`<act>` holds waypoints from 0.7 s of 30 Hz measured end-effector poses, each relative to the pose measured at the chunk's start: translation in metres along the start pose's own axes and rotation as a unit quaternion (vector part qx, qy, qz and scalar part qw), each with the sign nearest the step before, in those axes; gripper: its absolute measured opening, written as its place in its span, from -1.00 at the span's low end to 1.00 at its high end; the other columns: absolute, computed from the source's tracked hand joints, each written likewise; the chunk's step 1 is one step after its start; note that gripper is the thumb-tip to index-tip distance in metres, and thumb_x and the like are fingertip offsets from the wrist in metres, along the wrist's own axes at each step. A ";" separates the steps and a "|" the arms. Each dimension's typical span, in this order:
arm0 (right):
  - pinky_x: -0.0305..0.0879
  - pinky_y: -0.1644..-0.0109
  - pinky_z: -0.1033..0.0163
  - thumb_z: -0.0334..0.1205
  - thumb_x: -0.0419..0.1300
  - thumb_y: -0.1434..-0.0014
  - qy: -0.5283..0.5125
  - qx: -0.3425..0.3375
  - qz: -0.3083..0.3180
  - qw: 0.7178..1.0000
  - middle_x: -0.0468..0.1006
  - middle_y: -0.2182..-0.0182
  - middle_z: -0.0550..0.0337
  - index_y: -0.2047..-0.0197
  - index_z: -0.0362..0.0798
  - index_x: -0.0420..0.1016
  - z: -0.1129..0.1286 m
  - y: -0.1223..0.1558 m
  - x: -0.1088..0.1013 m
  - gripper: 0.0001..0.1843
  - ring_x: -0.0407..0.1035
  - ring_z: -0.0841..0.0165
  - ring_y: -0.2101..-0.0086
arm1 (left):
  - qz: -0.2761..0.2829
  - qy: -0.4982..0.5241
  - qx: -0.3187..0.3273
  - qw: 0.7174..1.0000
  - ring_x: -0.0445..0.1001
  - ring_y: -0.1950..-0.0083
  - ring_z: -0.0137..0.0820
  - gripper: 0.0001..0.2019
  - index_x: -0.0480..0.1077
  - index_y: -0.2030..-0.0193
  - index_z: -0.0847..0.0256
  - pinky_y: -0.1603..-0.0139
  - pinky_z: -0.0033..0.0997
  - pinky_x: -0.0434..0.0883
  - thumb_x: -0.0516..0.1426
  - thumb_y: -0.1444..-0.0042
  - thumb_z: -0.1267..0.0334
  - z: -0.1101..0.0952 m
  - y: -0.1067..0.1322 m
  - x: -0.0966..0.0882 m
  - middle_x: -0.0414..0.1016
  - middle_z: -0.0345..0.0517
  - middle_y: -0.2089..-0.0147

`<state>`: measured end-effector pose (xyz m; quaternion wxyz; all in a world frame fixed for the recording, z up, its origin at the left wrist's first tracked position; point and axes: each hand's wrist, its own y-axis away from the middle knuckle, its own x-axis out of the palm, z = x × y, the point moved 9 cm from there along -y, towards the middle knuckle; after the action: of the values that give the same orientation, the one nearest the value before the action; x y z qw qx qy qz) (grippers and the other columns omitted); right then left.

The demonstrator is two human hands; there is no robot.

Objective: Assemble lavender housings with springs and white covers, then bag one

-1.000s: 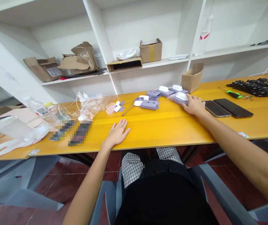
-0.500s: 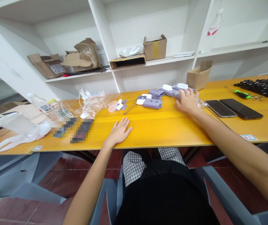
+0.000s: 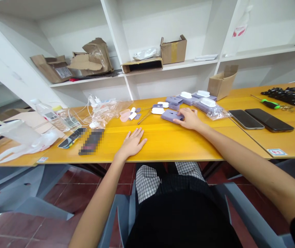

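My left hand [image 3: 133, 143] lies flat on the yellow table, fingers spread, holding nothing. My right hand [image 3: 190, 119] has its thumb and fingers closed around the right end of a purple plastic housing [image 3: 168, 115] with holes in its face, which rests on the table. Just left of that housing sit a white oval cap [image 3: 158, 111] and a thin coil spring [image 3: 144, 117]. Farther left are small white cylinders [image 3: 132, 116] and a pink flat piece [image 3: 125, 115]. Behind my right hand lies a purple piece with a white top [image 3: 207, 102], partly in clear plastic wrap.
More purple pieces with white tops [image 3: 186, 95] stand at the back near a cardboard box [image 3: 222, 84]. Two phones [image 3: 269, 120] and a green-handled screwdriver [image 3: 270, 104] lie on the right. Crumpled plastic bags [image 3: 108, 112], bottles and a lidded cup [image 3: 18, 132] occupy the left.
My right hand has moved left, from the plastic-wrapped purple piece to the loose purple housing, and taken hold of its end. The wrapped piece now lies uncovered. My left hand stays in place.
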<state>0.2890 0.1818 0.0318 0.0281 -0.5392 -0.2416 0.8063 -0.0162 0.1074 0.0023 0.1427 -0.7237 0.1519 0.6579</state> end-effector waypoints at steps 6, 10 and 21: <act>0.40 -0.22 -0.18 0.30 0.48 0.11 -0.257 0.041 0.073 0.963 0.63 -0.17 -0.09 0.34 0.04 0.45 -0.041 0.026 -0.015 -0.44 0.52 -0.07 -0.13 | -0.003 0.004 0.003 1.000 -0.10 -0.69 -0.14 -0.27 0.07 -0.61 0.25 -0.66 0.11 -0.13 -0.20 -0.48 -0.15 0.000 0.000 0.000 -0.07 0.03 -0.67; 0.44 -0.20 -0.18 0.25 0.55 0.23 -0.383 0.097 0.123 0.910 0.69 -0.07 -0.06 0.50 0.02 0.40 -0.062 0.040 -0.017 -0.43 0.57 -0.06 -0.06 | -0.004 0.004 0.000 1.000 -0.10 -0.69 -0.15 -0.27 0.07 -0.61 0.26 -0.66 0.11 -0.13 -0.20 -0.48 -0.14 0.001 0.000 0.000 -0.07 0.03 -0.67; 0.38 -0.24 -0.20 0.25 0.52 0.10 -0.331 0.137 0.023 0.933 0.72 0.09 0.06 0.15 0.02 0.69 -0.073 0.036 -0.022 -0.43 0.54 -0.01 0.00 | -0.004 0.005 -0.003 1.000 -0.08 -0.69 -0.12 -0.29 0.09 -0.60 0.26 -0.66 0.09 -0.13 -0.17 -0.47 -0.12 -0.001 0.001 -0.005 -0.03 0.07 -0.66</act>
<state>0.3705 0.1691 0.0133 0.0012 -0.2382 -0.1121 0.9647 -0.0162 0.1067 0.0069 0.1427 -0.7282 0.1479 0.6538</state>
